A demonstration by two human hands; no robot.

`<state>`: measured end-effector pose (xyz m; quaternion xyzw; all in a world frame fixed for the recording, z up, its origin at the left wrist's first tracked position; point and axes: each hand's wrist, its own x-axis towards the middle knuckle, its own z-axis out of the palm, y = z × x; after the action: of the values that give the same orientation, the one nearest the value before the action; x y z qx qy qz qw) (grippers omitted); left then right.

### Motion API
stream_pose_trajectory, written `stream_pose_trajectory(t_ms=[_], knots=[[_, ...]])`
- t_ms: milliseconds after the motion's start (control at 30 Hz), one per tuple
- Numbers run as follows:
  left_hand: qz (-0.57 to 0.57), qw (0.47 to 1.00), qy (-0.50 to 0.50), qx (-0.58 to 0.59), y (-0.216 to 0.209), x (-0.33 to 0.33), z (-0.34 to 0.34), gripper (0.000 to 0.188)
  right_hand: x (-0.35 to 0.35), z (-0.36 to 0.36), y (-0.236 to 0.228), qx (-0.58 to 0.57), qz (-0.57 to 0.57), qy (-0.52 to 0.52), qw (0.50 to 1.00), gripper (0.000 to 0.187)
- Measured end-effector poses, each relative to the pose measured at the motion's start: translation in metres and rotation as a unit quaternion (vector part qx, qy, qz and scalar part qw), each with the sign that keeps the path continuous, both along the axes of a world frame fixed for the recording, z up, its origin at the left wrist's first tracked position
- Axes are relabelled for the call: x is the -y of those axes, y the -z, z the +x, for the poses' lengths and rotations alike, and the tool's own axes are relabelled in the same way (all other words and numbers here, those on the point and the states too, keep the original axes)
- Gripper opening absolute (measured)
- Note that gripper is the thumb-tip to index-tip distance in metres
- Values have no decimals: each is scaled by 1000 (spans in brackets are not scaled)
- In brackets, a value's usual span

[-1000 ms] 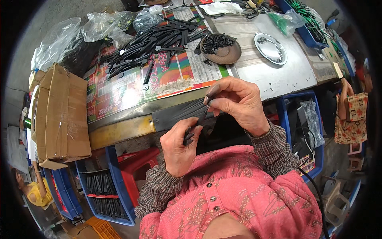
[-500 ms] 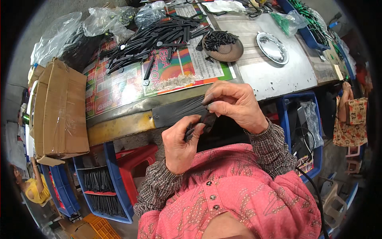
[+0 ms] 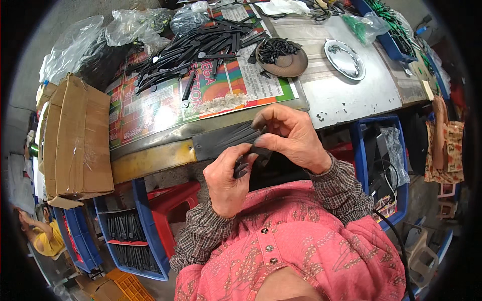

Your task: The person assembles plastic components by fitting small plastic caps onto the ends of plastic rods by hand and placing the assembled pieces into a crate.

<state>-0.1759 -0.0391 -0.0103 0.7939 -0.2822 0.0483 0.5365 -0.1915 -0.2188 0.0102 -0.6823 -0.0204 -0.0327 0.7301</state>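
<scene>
My left hand (image 3: 227,181) is closed around a small black plastic part (image 3: 242,166) in front of the table edge. Close beside it, my right hand (image 3: 292,138) has its thumb at the top of that part and its forefinger curled just above. Whatever lies between those right fingertips is too small and dark to make out. Beyond the hands, long black plastic strips (image 3: 198,50) lie in a loose pile. A brown bowl (image 3: 288,67) holds small black pieces (image 3: 277,49). To its right is a round silver plate (image 3: 346,62) with tiny dark bits on it.
A cardboard box (image 3: 83,140) stands at the left. Blue crates (image 3: 164,251) with black strips sit below it, near a red stool (image 3: 173,200). Another blue crate (image 3: 359,150) is at the right. Clear plastic bags (image 3: 75,42) lie at the back left. Other people work at both sides.
My right hand has shifted slightly left and down, and its forefinger has lifted from the thumb. The left hand keeps the black part in nearly the same place.
</scene>
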Motion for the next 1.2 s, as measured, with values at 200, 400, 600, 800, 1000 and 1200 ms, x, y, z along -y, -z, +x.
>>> stream_pose_trajectory(t_ms=[200, 400, 600, 800, 1000, 1200], knots=[[-9, 999, 16, -49, 3, -2, 0, 22, 7, 3, 6, 45, 42, -30, 998, 11], [-1, 999, 8, -33, 3, 1, 0, 17, 2, 2, 9, 18, -23, -11, 1000, 14], [-17, 997, 20, -72, 5, -2, 1, 20, 2, 4, 0, -3, 74, -28, 997, 9], [-1, 999, 2, -43, 3, 0, 0, 16, -2, 4, 14, 18, -11, 6, 1000, 12], [-18, 998, 21, -54, 9, -3, 3, 15, -1, 4, -3, -10, 94, -20, 995, 11], [9, 999, 8, -43, 4, 0, 0, 15, -1, 5, 13, -10, -45, 1, 999, 11]])
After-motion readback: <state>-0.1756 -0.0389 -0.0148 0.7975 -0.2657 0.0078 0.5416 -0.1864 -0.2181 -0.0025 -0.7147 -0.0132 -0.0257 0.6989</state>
